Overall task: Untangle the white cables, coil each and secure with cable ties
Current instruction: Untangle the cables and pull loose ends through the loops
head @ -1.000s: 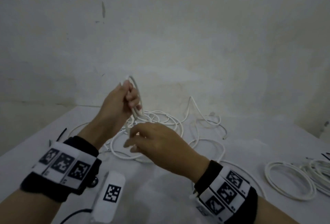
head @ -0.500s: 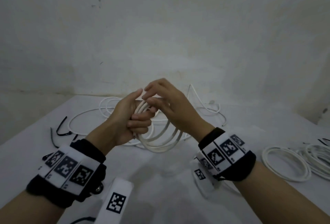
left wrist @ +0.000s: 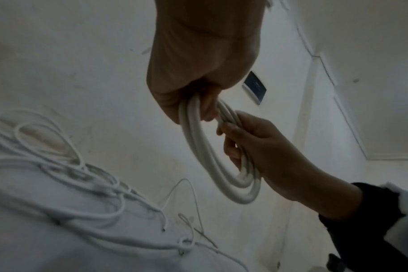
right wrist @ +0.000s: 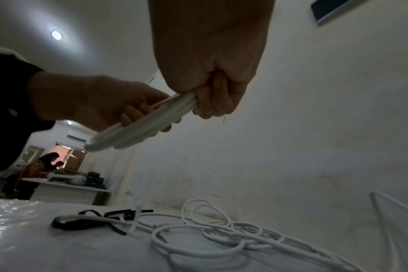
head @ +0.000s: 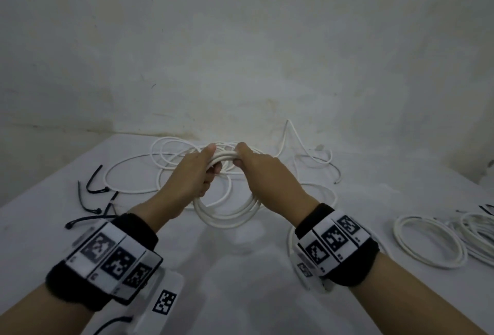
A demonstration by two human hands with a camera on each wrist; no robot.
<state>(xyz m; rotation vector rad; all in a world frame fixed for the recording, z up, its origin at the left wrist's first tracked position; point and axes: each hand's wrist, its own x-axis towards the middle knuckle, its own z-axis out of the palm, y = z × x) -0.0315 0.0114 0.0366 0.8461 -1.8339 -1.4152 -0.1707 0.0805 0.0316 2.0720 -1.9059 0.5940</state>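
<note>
Both hands hold one coil of white cable (head: 227, 217) above the middle of the white table (head: 240, 281). My left hand (head: 197, 171) grips the coil's top left, fingers curled round the strands. My right hand (head: 254, 166) grips the top right beside it. The coil (left wrist: 221, 176) hangs below the left fist (left wrist: 198, 88) in the left wrist view. In the right wrist view the right fist (right wrist: 212, 92) closes on the coil (right wrist: 140, 127). A tangle of loose white cables (head: 171, 158) lies behind the hands. Black cable ties (head: 93, 195) lie at the left.
Coiled white cables (head: 430, 243) lie on the table at the right, and more at the right edge (head: 478, 235). A wall (head: 240, 54) rises just behind the table. In the right wrist view a person (right wrist: 42, 163) sits at a far desk.
The hands have come down and apart on the coil, each now gripping its top. One second ago the left hand held a small loop while the right fed cable to it.
</note>
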